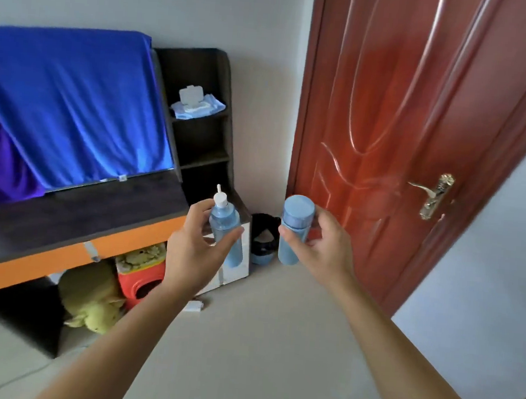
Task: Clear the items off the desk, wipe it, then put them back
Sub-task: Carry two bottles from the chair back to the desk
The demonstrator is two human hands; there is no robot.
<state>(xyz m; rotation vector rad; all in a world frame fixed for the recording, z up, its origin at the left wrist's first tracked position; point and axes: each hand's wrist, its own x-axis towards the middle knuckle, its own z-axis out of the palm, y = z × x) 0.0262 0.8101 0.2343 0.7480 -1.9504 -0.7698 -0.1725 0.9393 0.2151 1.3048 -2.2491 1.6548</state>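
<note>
My left hand holds a light blue bottle with a white pump top, thumb and fingers curled round its body. My right hand grips a light blue bottle with a round blue cap. Both bottles are upright in the air, to the right of the desk, whose dark top has an orange front edge. On the desk's side shelf lies a pack of wet wipes.
A blue cloth drapes over something at the back of the desk. Beneath the desk sit a green plush toy and a red-orange container. A dark bin stands by the red-brown door. The floor ahead is bare.
</note>
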